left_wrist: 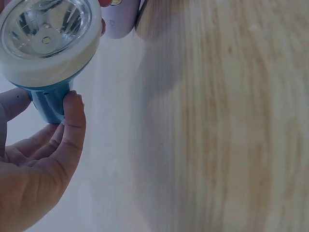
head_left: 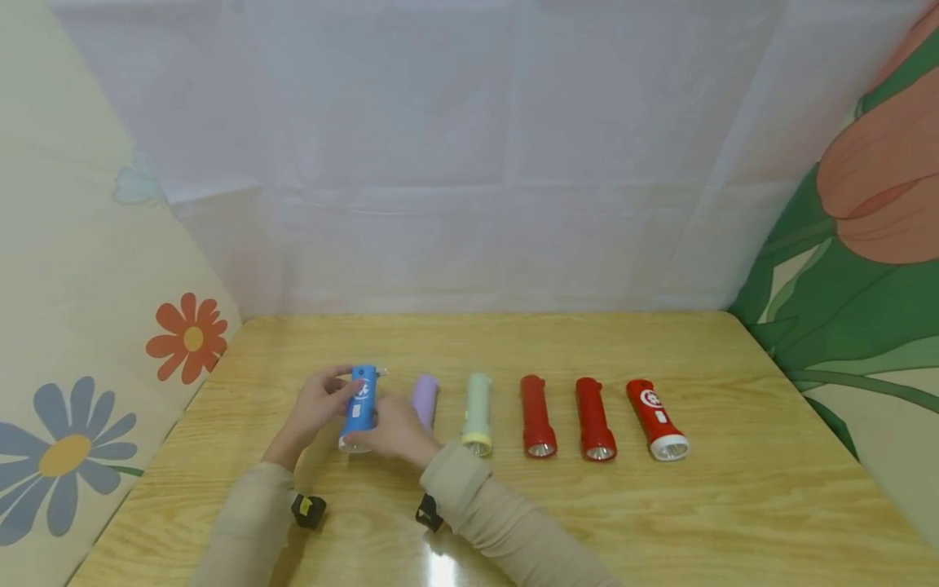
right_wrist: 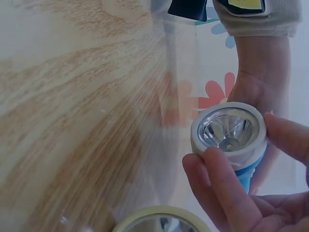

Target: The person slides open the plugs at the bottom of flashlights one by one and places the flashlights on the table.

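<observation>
A blue flashlight (head_left: 359,412) with a white emblem and a white-rimmed lens is held between both hands at the left of the table, lens toward me. My left hand (head_left: 314,412) pinches its blue body, thumb on the emblem side. At the lens end, my right hand (head_left: 402,428) grips the white rim (right_wrist: 260,140) between thumb and fingers. A small pale piece (head_left: 381,372) sticks out sideways at the far end. Just right of this hand lies a purple flashlight (head_left: 425,398), partly hidden by it.
Rightward in a row lie a green flashlight (head_left: 478,408) with a yellow rim, two red flashlights (head_left: 535,412) and a red one with a white rim (head_left: 653,412). A white cloth (head_left: 469,163) hangs behind the wooden table (head_left: 660,522); flowered panels stand at both sides.
</observation>
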`<state>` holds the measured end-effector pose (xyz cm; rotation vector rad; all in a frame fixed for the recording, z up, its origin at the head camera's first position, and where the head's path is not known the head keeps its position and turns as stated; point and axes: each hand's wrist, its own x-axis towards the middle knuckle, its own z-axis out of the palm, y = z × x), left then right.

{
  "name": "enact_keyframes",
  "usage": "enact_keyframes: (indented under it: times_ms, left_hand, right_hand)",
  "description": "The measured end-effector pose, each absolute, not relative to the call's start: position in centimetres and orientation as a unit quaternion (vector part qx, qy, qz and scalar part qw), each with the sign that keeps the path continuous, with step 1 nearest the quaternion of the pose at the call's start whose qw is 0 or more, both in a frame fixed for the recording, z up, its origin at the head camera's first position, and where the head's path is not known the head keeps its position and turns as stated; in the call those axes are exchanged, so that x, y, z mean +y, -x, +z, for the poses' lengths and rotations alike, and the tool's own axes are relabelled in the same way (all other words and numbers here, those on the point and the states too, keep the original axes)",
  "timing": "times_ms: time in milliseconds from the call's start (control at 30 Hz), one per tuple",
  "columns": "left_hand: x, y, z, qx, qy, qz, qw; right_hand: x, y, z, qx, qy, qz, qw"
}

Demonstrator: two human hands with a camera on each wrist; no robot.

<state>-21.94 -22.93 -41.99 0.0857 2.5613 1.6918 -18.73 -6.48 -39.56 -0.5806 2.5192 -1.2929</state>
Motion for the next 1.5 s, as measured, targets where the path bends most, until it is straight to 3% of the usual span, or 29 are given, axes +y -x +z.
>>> enact_keyframes:
  times_ms: [433,667,1500]
  left_hand:
    - [-23.3,22.8,-43.1,0.845,-0.075,0.524,0.075]
    - [-23.1,23.0,-43.6,0.846,-0.052,0.519,0.109]
    - [-22.3,24.0,-43.5,0.875,-0.056,0.468,0.113]
  right_hand:
    - [-7.1,18.3,-40.0,0.904,0.192,-0.361,0.123]
    - [-7.4,18.3,-40.6,0.918,0.194,-0.322,0.124]
    - [-7.4,18.9,-40.3,0.919,0.199,-0.323,0.111]
